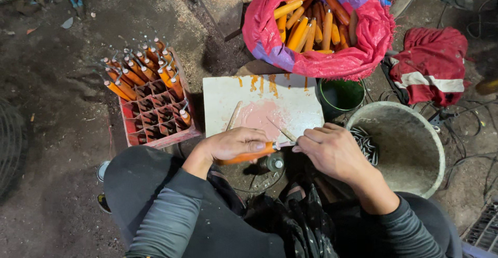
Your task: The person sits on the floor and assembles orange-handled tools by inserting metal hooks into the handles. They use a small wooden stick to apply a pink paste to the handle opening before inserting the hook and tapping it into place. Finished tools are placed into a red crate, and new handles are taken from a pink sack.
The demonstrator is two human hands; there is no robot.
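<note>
Nearest me are my own knees in dark trousers and grey sleeves, cut off by the bottom edge. Just beyond, my left hand point(233, 145) is wrapped shut around an orange wooden tool handle point(246, 155); most of the handle is hidden under my fingers. Its long axis runs nearly level across the view, and the metal-collared end points right, toward my right hand point(332, 151). That hand is curled, knuckles up, fingertips pressed together at the collar; I cannot tell what they pinch, since a thin metal piece there is hard to make out. Both wrists angle inward over the near edge of a white stained slab serving as counter point(290, 99). Under the hands a small dark bottle point(275, 163) is half hidden. Right of them sits a pale round plastic bucket point(415, 180) with grey metal parts point(364, 144) at its rim. Left stands a red compartment crate point(155, 120) of upright handles; behind, a red woven sack point(353, 58) of more handles.
</note>
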